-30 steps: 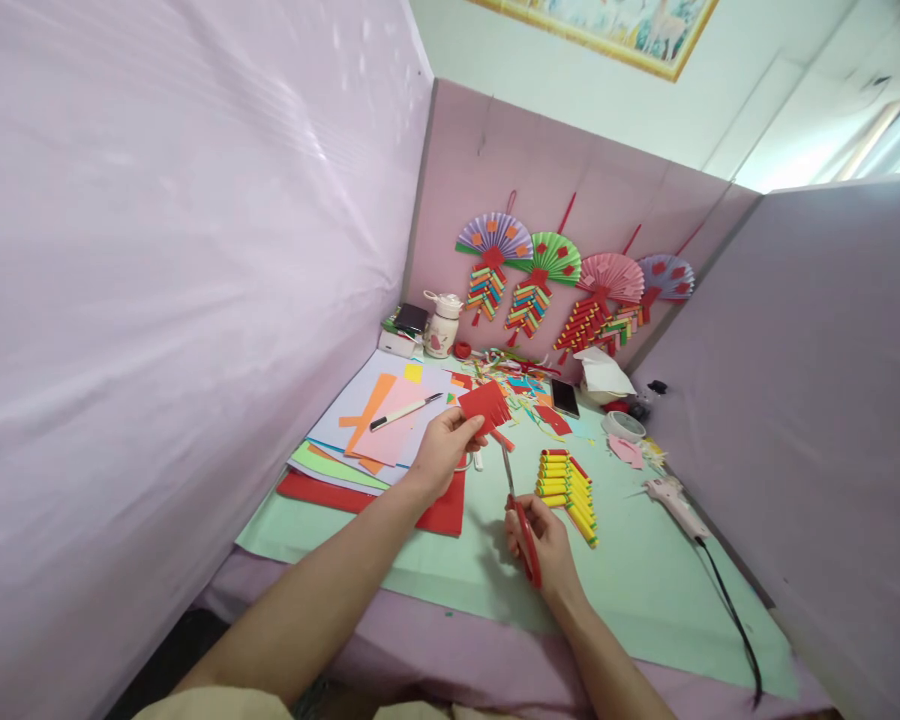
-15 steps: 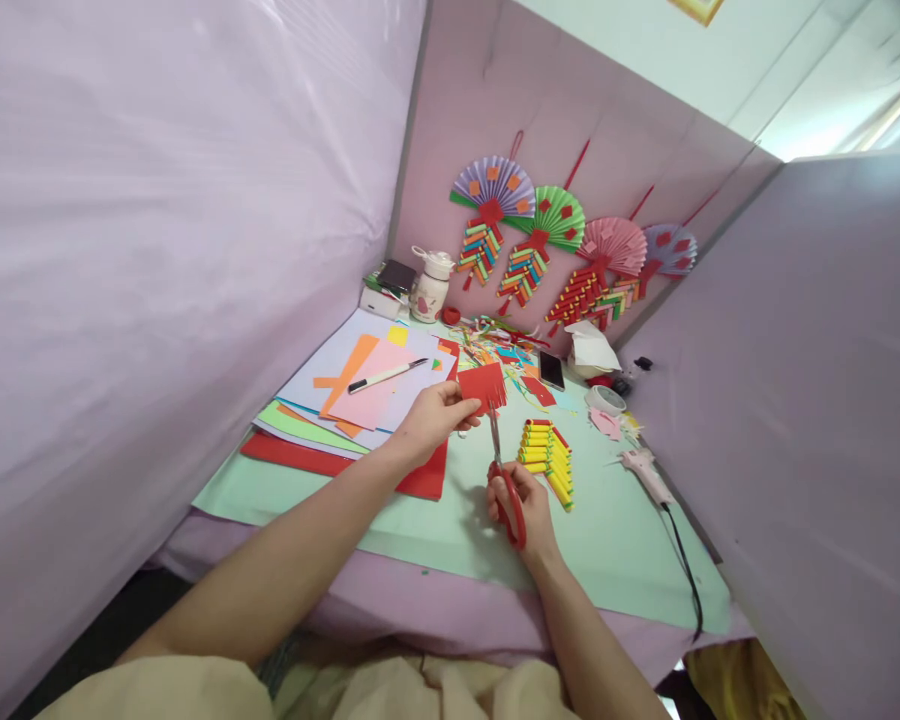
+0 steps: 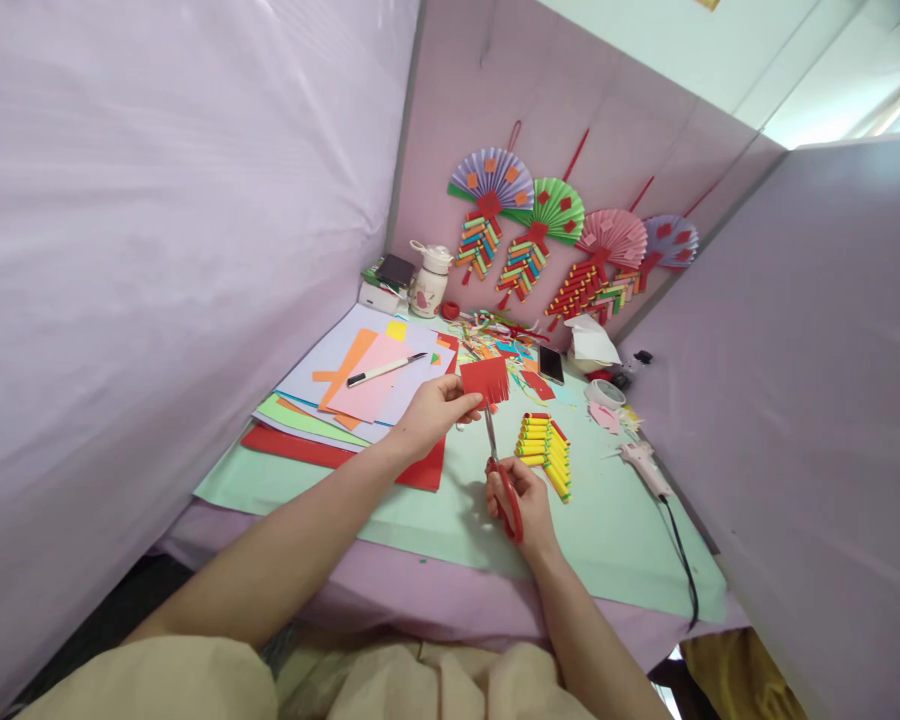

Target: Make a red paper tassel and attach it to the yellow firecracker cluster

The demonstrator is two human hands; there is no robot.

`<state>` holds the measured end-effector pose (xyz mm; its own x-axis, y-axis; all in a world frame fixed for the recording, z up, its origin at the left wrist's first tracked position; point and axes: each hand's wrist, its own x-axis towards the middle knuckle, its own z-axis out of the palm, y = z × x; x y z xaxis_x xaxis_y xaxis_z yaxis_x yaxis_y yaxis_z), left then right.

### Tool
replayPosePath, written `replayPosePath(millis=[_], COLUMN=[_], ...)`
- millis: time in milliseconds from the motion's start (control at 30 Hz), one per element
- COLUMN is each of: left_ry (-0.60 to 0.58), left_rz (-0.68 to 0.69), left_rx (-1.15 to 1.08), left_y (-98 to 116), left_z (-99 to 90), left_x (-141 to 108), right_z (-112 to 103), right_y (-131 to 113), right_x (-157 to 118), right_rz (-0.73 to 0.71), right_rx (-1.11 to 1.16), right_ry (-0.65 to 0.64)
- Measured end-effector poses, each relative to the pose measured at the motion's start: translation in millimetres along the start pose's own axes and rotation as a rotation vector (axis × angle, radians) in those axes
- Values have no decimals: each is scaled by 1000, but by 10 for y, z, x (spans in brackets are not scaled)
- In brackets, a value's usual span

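Between the thumb and fingers of my left hand (image 3: 445,406) is a small piece of red paper (image 3: 484,378), its right edge cut into a fringe of thin strips. My right hand (image 3: 523,502) grips a pair of scissors (image 3: 510,508) by the red handles. The blades point away from me and their tips meet the lower edge of the red paper. To the right of the scissors, a cluster of yellow paper rolls (image 3: 546,452) with green and red ends lies on the pale green tabletop (image 3: 607,560).
Stacked coloured paper (image 3: 307,412) lies left, with a pen (image 3: 386,370) on top. Paper scraps (image 3: 495,335), a bottle (image 3: 429,282) and a phone (image 3: 550,365) sit at the back. A corded glue gun (image 3: 645,468) and tape roll (image 3: 606,394) are right. Fan ornaments (image 3: 559,208) hang behind.
The scissor tips have shifted slightly left along the red paper's lower edge, and more of the fringe shows. Both hands keep their grips. The whole view has tilted a little.
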<state>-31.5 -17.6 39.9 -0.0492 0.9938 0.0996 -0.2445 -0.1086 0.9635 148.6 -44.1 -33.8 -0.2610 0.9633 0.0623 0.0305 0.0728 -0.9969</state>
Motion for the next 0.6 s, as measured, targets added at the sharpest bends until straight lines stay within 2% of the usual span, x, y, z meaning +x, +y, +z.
replayPosePath(millis=[333,600], left_ry=[-13,-37], left_rz=[18,19], left_rx=[143,101], left_y=[-66,-85], left_z=[44,49], left_x=[-17,-16], right_z=[-36,-31], right_y=[23,22], right_x=[11,0], right_rz=[33,31], right_rx=[30,39], right_ry=[7,11])
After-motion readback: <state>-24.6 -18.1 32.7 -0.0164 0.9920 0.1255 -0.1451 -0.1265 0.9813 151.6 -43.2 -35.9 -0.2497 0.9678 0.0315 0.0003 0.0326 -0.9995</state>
